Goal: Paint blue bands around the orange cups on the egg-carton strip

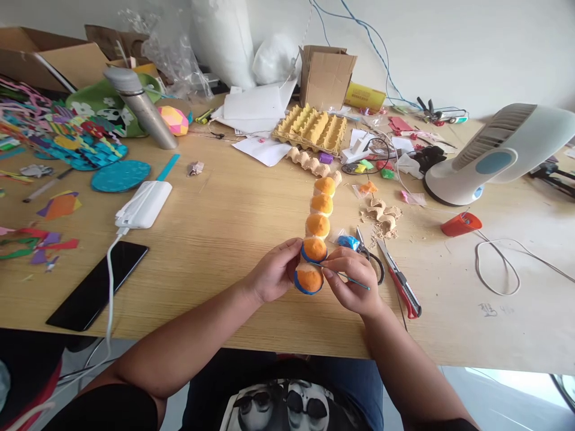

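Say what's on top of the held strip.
On the strip: orange over five domes, blue edging the nearest two; the tool in the right hand reaches over it. Underside hidden.

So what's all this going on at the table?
A person's left hand holds a strip of five orange-topped bumps, while the right hand holds a thin blue stick at its near end. Blue edges the two nearest bumps; none shows on the other three. Scissors and a red utility knife lie to the right.
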Demonstrator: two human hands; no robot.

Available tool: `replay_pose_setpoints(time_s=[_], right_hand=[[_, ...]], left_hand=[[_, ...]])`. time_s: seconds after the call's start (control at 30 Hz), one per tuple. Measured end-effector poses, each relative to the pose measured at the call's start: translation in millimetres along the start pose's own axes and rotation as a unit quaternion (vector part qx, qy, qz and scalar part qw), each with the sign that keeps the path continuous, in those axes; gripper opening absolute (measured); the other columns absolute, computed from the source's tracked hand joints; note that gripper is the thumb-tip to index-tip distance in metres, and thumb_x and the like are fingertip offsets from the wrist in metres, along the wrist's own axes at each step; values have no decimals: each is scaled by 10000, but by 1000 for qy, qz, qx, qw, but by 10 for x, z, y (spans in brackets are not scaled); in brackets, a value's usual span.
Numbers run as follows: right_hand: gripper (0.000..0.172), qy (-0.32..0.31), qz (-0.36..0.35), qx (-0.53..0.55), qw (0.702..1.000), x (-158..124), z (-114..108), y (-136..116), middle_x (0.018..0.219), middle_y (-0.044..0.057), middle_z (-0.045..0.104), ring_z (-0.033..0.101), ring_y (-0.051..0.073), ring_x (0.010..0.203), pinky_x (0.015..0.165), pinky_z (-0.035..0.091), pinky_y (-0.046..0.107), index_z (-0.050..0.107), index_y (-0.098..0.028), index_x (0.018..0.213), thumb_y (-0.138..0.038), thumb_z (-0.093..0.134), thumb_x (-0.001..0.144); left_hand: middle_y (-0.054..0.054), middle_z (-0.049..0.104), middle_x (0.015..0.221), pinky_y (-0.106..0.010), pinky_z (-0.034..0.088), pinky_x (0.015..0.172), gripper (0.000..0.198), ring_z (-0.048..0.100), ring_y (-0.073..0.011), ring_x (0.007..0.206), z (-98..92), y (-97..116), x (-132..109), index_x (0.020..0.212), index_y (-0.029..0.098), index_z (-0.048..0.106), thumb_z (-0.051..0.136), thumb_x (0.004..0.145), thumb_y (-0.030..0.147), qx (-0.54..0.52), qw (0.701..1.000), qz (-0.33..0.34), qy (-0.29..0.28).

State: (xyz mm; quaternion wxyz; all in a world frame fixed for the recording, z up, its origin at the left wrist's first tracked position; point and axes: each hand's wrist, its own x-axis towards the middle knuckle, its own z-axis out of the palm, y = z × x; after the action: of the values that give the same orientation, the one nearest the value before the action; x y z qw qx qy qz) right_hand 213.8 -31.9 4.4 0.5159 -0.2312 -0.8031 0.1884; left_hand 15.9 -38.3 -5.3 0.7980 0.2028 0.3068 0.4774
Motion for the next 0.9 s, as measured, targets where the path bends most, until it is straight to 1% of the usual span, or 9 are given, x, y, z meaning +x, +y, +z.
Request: replay_pose_setpoints(time_s=[0.17, 0.37, 0.57, 0.77, 0.9], right_hand=[[185, -9, -23, -33, 999, 3, 12, 11, 795, 24, 739, 697, 181, 686, 620, 564, 320, 676, -254, 1023, -79, 674, 964], [193, -16, -51, -64, 997, 14, -8, 7, 812, 32, 760, 712, 184, 692, 620, 562, 323, 661, -248, 1052, -74, 668, 968], [185, -23, -50, -65, 996, 2, -15, 18, 808, 41, 754, 701, 187, 694, 624, 561, 321, 658, -237, 1041, -70, 673, 963], [190, -27, -48, -72, 996, -2, -20, 33, 810, 45, 746, 680, 187, 687, 631, 562, 320, 656, -232, 1043, -62, 673, 958], [202, -29, -47, -69, 996, -6, -21, 18, 829, 46, 755, 674, 187, 688, 629, 558, 324, 661, -237, 1051, -60, 674, 956]], left_hand=[[-39, 727, 876, -227, 552, 686, 226, 651, -132, 782, -5, -18, 9, 939, 150, 758, 805, 945, 370, -5, 1000, 6, -1], [-34, 721, 878, -238, 534, 697, 234, 639, -138, 784, -34, -27, 26, 937, 147, 746, 796, 950, 376, -11, 1000, 11, -5], [-33, 707, 861, -236, 532, 692, 217, 634, -135, 775, -10, -12, 14, 921, 147, 747, 782, 960, 358, -12, 1000, 7, 3], [-36, 724, 878, -238, 539, 711, 227, 639, -135, 795, -1, -17, 12, 915, 144, 762, 809, 934, 365, -18, 1000, 19, -5], [-32, 717, 863, -241, 522, 699, 264, 625, -132, 781, -18, -35, 23, 908, 142, 755, 840, 908, 392, -16, 999, 28, -7]])
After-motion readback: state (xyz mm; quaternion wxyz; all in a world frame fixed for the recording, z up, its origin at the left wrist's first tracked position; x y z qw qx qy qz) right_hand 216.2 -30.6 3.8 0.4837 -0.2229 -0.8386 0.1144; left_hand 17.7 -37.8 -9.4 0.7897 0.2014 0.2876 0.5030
